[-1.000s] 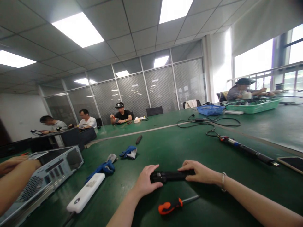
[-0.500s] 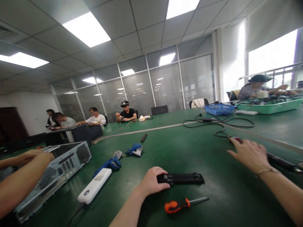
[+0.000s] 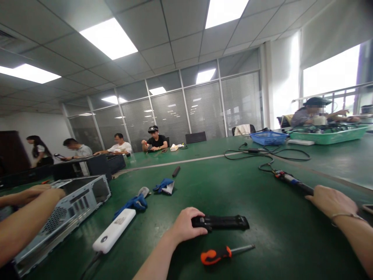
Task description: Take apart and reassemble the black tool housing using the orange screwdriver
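My left hand point(image 3: 186, 225) is closed round one end of a black elongated casing point(image 3: 229, 222), which lies on the green table. In front of that casing rests an orange and black screwdriver point(image 3: 215, 255), its shaft to the right. At the right, my right hand point(image 3: 335, 202) wraps over the dark end of a slim corded device point(image 3: 293, 179). Coloured wires or parts show uncovered at the device's far end, where a black cord joins it. The fingertips of my right hand are partly hidden from view.
A white power strip point(image 3: 115, 230) and blue gloves point(image 3: 132, 206) lie to my left. Beyond them, another person's arms point(image 3: 32, 210) reach into a metal computer case point(image 3: 75, 210). A blue basket point(image 3: 269, 138) and a green tray point(image 3: 329, 136) stand at the back right.
My right hand has moved back along the corded device, from its wired end to its dark end, and its fingers have closed. My left hand has stayed on the black casing.
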Available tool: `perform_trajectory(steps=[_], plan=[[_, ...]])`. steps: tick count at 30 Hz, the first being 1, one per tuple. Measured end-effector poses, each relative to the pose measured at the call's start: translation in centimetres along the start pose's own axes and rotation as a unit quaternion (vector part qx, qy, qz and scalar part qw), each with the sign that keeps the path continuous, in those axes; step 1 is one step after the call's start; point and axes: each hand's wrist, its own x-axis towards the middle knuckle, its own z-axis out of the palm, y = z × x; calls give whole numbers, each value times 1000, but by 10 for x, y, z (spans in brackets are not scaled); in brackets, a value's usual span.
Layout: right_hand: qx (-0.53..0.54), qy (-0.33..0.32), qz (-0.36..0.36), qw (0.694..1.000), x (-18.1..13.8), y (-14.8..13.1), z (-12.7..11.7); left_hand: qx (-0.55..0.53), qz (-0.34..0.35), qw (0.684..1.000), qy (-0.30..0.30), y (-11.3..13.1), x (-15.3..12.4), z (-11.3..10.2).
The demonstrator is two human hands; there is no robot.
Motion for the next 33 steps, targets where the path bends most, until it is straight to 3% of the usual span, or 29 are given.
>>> perform_trajectory(steps=[4,10,15,21,25,33], plan=[[-9,-69,-6,998,-11,-32,5,-3,-5,1000,4,0,0,0],[60,-107,-150,981,-34,-98,2,-10,-3,1000,12,-3,0,3],[145,-193,-264,934,-66,-162,-17,-7,-2,1000,5,-3,1,3],[220,-294,-346,864,-106,-223,-35,7,5,1000,2,-1,1,3],[246,-310,-366,842,-116,-237,-37,24,0,1000,2,-1,0,1],[264,-285,-344,855,-117,-233,-34,20,12,1000,7,0,-1,1]])
